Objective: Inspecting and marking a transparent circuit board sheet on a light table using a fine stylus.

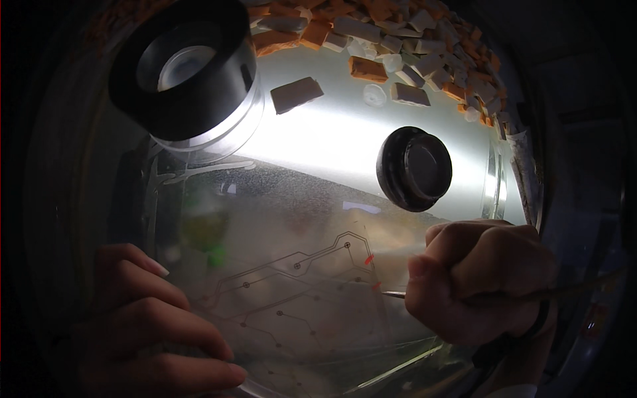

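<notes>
A see-through film (279, 289) with fine dark circuit lines and small round pads lies on a lit glass surface. My right hand (481, 278) is closed around a slim tool with a pale pointed tip (395, 294); its long thin handle runs off to the right. Whether it is a fine brush or a scriber I cannot tell. Close to that tip, two short red marks (373, 272) sit beside the printed lines. At the lower left, my left hand (159, 322) rests by the film's left side, fingers apart and holding nothing.
A large black-rimmed loupe (186, 73) with a clear base stands at the upper left. A round black cap (418, 169) lies above my right hand. Many orange and white eraser-like blocks (398, 46) heap along the far edge; one grey block (296, 95) lies apart.
</notes>
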### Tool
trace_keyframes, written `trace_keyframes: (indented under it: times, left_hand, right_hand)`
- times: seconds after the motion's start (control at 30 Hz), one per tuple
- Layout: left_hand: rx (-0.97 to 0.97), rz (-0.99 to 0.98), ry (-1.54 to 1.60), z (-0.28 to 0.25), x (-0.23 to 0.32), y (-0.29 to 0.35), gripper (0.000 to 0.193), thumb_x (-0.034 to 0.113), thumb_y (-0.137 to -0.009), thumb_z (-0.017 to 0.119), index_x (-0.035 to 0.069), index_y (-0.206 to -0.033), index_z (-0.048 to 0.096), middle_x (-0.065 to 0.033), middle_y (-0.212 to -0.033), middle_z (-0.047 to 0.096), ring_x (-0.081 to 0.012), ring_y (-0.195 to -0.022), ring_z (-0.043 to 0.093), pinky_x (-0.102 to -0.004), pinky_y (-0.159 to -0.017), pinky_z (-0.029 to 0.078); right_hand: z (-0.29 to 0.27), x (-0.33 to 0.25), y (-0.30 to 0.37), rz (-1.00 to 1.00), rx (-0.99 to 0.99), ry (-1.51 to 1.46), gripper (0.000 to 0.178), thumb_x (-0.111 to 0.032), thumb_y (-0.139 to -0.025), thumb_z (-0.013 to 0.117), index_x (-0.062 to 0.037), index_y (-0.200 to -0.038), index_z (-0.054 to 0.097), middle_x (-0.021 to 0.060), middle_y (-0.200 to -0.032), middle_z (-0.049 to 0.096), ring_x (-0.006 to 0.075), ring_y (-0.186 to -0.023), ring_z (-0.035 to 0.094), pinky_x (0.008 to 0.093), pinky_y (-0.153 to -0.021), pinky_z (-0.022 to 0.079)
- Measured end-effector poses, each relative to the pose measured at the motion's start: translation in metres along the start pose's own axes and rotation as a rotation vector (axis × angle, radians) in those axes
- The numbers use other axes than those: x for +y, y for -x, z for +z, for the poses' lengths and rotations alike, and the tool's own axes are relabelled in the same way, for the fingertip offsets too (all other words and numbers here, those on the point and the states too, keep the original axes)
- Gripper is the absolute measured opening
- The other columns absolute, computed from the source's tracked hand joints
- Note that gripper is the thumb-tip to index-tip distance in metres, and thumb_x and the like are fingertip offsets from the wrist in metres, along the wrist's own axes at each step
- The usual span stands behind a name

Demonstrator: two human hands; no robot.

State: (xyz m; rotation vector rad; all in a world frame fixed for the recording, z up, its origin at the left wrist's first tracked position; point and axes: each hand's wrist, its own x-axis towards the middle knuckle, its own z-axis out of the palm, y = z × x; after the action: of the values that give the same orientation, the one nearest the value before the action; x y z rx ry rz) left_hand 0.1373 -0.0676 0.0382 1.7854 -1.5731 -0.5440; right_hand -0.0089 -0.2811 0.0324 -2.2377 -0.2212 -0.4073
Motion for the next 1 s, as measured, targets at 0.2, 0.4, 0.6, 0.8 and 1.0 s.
trace_keyframes:
  times: [0.2, 0.4, 0.6, 0.8, 1.0]
  left_hand:
    - [0.002, 0.000, 0.003, 0.000, -0.001, 0.000, 0.009, 0.021, -0.062, 0.064, 0.017, -0.069, 0.060, 0.0048, -0.067, 0.055, -0.0122, -0.064, 0.042, -0.0352, -0.071, 0.029]
    - [0.006, -0.012, 0.001, 0.000, 0.000, 0.000, 0.011, 0.022, -0.061, 0.065, 0.017, -0.069, 0.060, 0.0044, -0.067, 0.055, -0.0124, -0.065, 0.042, -0.0353, -0.071, 0.029]
    - [-0.004, 0.005, 0.003, -0.001, 0.000, 0.000, 0.011, 0.023, -0.062, 0.065, 0.016, -0.069, 0.060, 0.0041, -0.067, 0.056, -0.0124, -0.066, 0.043, -0.0357, -0.071, 0.029]
    - [0.000, 0.005, 0.010, -0.001, -0.001, 0.000, 0.010, 0.023, -0.063, 0.065, 0.016, -0.069, 0.060, 0.0041, -0.067, 0.056, -0.0121, -0.065, 0.043, -0.0352, -0.071, 0.029]
    - [0.005, -0.009, 0.010, -0.001, 0.001, 0.001, 0.011, 0.023, -0.063, 0.065, 0.016, -0.070, 0.060, 0.0038, -0.067, 0.055, -0.0119, -0.064, 0.042, -0.0351, -0.071, 0.029]
  right_hand:
    - [0.005, 0.006, 0.002, -0.017, -0.020, -0.006, 0.025, 0.017, -0.061, 0.061, -0.0073, -0.068, 0.059, -0.0010, -0.066, 0.034, 0.0083, -0.042, 0.046, 0.0219, -0.037, 0.040]
    - [0.008, 0.005, -0.001, -0.020, -0.024, -0.010, 0.024, 0.016, -0.061, 0.061, -0.0067, -0.068, 0.059, -0.0010, -0.067, 0.034, 0.0084, -0.042, 0.046, 0.0219, -0.038, 0.042]
    - [0.012, 0.003, -0.001, -0.024, 0.050, 0.058, 0.024, 0.016, -0.061, 0.061, -0.0076, -0.062, 0.055, -0.0014, -0.063, 0.034, 0.0085, -0.041, 0.046, 0.0228, -0.038, 0.042]
    - [0.009, -0.001, -0.002, 0.078, 0.018, 0.033, 0.024, 0.016, -0.061, 0.061, -0.0071, -0.061, 0.053, -0.0010, -0.062, 0.034, 0.0084, -0.041, 0.046, 0.0221, -0.038, 0.041]
    - [0.012, 0.000, -0.006, 0.028, 0.090, 0.116, 0.020, 0.005, -0.063, 0.067, -0.0045, -0.060, 0.050, 0.0015, -0.050, 0.048, 0.0098, -0.041, 0.051, 0.0225, -0.035, 0.038]
